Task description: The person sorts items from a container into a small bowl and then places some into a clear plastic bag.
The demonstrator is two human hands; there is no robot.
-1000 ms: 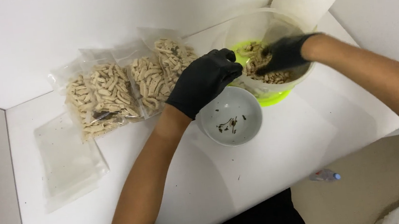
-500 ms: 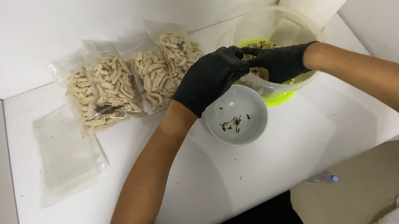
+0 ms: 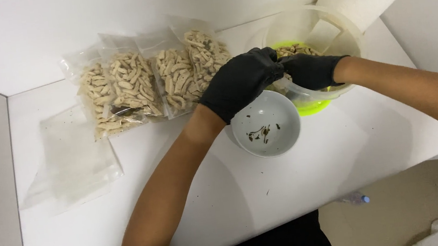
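Clear bags of pale pieces (image 3: 155, 83) lie left of the tub (image 3: 349, 44), where the black-gloved left hand (image 3: 239, 83) and right hand (image 3: 308, 70) meet at its near rim, grips hidden.

Both hands, left (image 3: 240, 81) and right (image 3: 310, 70), wear black gloves. The small bowl (image 3: 266, 126) is white with dark green flecks. The clear tub (image 3: 313, 48) shows lime green at its base. Beige pieces fill the clear bags (image 3: 149, 81). The worktop (image 3: 312, 183) is white.
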